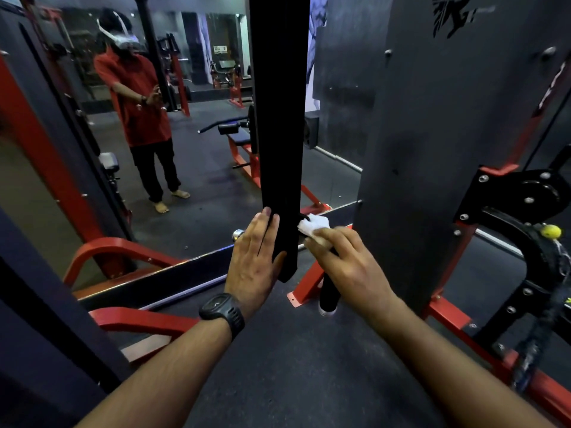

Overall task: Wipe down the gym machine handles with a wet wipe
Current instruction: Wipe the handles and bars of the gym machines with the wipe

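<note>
A black strap [279,118] hangs down the middle of the view. Behind its lower end runs a black handle bar [328,291] with a chrome cap [238,234] showing at its left end. My left hand [255,264], with a black watch [221,312] on the wrist, lies flat against the left side of the strap, fingers straight. My right hand [346,264] curls round the bar to the right of the strap and presses a white wet wipe [315,227] onto it. The bar's middle is hidden by the strap and my hands.
A mirror [185,149] ahead shows a person in a red shirt and a red bench [244,149]. A tall dark machine column [432,149] stands right, with a black pulley bracket [531,211] and yellow knob [552,231]. Red frame tubes [123,251] curve at left over dark floor.
</note>
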`<act>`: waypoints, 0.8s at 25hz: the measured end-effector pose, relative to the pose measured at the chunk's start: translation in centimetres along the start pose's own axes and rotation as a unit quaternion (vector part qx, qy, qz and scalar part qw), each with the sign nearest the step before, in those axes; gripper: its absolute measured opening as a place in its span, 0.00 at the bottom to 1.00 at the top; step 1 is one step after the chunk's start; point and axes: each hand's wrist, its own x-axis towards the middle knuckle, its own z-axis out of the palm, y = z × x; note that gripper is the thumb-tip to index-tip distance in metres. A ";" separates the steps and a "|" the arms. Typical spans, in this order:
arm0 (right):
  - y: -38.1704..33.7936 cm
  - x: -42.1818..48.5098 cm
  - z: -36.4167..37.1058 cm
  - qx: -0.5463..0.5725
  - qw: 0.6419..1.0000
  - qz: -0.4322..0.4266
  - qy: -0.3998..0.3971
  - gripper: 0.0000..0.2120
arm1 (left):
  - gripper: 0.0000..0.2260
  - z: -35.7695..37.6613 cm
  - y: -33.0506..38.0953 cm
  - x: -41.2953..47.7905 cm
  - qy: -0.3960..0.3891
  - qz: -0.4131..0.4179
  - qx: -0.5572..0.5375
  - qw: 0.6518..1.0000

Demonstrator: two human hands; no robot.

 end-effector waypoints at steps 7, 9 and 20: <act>0.3 -3.1 -1.1 0.063 0.993 0.087 -0.047 0.22 | 0.33 1.0 0.4 0.9 -0.004 -0.004 -0.024 1.000; 0.6 -2.3 -1.4 0.044 0.997 0.050 -0.048 0.20 | 0.35 1.7 0.7 0.8 -0.006 -0.007 -0.032 0.999; 1.0 -2.1 -0.1 0.219 0.935 0.262 0.095 0.09 | 0.37 2.6 0.4 0.8 -0.013 0.015 -0.010 1.000</act>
